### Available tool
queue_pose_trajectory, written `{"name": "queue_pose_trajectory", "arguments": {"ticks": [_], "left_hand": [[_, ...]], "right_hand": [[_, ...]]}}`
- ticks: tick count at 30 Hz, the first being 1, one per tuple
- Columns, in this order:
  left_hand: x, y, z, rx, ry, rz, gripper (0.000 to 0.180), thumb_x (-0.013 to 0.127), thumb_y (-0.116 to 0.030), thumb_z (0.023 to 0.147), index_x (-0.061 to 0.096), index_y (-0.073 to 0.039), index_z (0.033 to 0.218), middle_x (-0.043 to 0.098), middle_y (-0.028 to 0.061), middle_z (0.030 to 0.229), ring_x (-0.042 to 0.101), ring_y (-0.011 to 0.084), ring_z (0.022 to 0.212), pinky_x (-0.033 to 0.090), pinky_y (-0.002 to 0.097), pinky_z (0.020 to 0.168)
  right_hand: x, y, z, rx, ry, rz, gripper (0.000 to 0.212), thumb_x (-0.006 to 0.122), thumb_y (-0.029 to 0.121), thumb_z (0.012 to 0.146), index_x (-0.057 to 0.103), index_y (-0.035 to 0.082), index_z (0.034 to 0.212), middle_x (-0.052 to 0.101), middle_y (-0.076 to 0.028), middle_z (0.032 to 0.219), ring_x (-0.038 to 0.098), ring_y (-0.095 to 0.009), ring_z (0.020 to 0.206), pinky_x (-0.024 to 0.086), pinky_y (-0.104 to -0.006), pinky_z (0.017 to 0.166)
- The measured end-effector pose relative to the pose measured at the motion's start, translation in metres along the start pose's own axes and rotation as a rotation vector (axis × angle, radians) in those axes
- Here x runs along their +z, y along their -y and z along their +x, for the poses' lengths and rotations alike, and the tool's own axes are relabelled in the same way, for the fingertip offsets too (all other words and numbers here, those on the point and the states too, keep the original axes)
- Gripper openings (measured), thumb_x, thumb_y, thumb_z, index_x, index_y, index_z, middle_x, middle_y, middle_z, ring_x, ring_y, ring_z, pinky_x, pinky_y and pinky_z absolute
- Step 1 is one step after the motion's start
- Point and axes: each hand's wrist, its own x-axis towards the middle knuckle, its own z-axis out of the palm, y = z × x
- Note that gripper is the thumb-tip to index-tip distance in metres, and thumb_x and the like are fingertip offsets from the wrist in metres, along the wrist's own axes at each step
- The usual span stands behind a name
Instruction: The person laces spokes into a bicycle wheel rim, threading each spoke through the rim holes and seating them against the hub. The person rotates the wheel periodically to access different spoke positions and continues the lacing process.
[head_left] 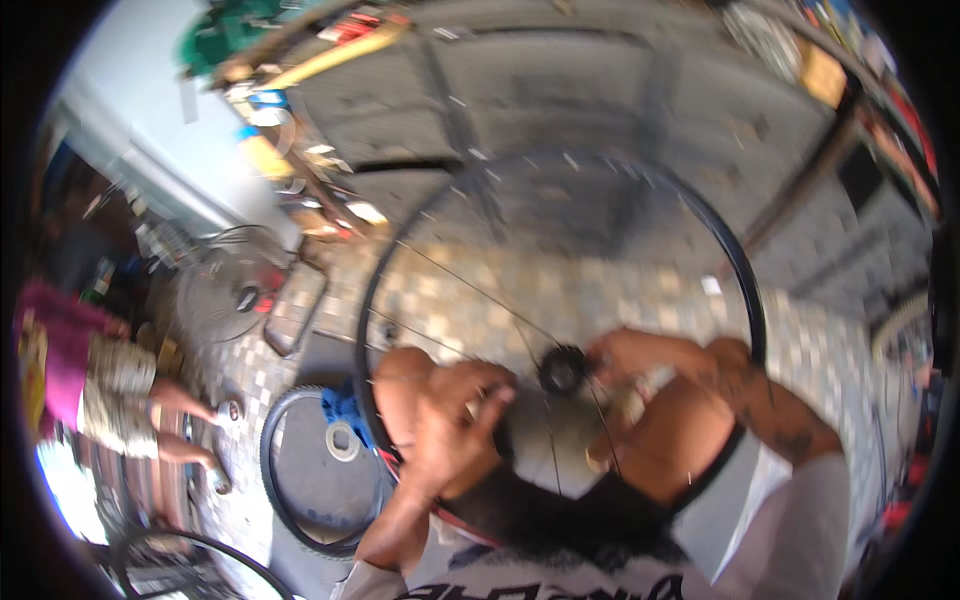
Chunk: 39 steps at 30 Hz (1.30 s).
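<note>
A black bicycle wheel rim [750, 280] rests across my lap, with a few thin spokes [490, 297] running to its dark hub [563, 371]. My right hand [632, 356] is closed at the hub's right side, fingertips against it. Left of the hub, my left hand [462, 412] has thumb and fingers drawn together; motion blur hides what lies between them. Both hands are inside the rim's circle, above my bent knees.
On the floor at left lies a bicycle tire [268, 470], with a blue cloth [343, 405] and a white ring [342, 441] near it. A fan [235, 290] stands beyond. Another person [110, 375] is at far left. A grey panelled surface [560, 90] stands ahead.
</note>
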Motion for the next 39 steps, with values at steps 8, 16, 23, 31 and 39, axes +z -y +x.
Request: {"name": "queue_pose_trajectory", "arguments": {"ticks": [8,16,23,31,39], "left_hand": [[-0.002,0.01,-0.016,-0.107,-0.071,-0.066,0.013,0.078,-0.007,0.093,0.074,-0.002,0.105,0.076,0.0144,0.103,0.073,0.0359,0.098,0.058,0.0438,0.087],[-0.002,0.032,-0.03,-0.053,-0.023,0.031,0.025,0.073,-0.018,0.099,0.072,-0.004,0.119,0.074,0.0189,0.106,0.071,0.0412,0.103,0.059,0.0471,0.088],[0.003,0.032,-0.046,-0.19,0.124,0.138,0.033,0.072,-0.013,0.093,0.072,-0.01,0.126,0.074,0.015,0.124,0.071,0.0353,0.115,0.059,0.0444,0.097],[-0.011,0.017,-0.042,-0.313,0.254,0.136,0.033,0.07,-0.018,0.097,0.07,-0.01,0.129,0.075,0.0174,0.117,0.074,0.0348,0.11,0.059,0.0438,0.094],[-0.013,0.025,-0.016,0.05,-0.024,0.745,0.032,0.065,-0.017,0.09,0.074,-0.016,0.12,0.066,0.0115,0.123,0.062,0.0279,0.123,0.044,0.0509,0.112]], "right_hand": [[-0.012,-0.003,-0.016,0.19,-0.582,-0.069,0.03,0.08,0.028,0.088,0.071,0.008,0.108,0.069,-0.019,0.129,0.073,-0.041,0.1,0.057,-0.0475,0.087],[-0.014,-0.022,-0.008,0.399,-0.688,-0.111,0.06,0.087,0.047,0.087,0.068,0.01,0.131,0.066,-0.029,0.136,0.074,-0.042,0.109,0.06,-0.0447,0.091],[-0.013,-0.031,-0.002,0.268,-0.706,0.004,0.067,0.089,0.044,0.087,0.066,0.002,0.134,0.071,-0.021,0.128,0.076,-0.031,0.101,0.062,-0.0403,0.088],[-0.012,-0.027,0.001,0.235,-0.717,-0.031,0.078,0.086,0.037,0.091,0.051,-0.001,0.149,0.062,-0.028,0.138,0.072,-0.035,0.103,0.059,-0.0433,0.091],[-0.012,-0.021,0.003,0.267,-0.771,0.134,0.099,0.085,0.03,0.092,0.026,-0.005,0.164,0.044,-0.032,0.16,0.063,-0.042,0.13,0.055,-0.0435,0.104]]}}
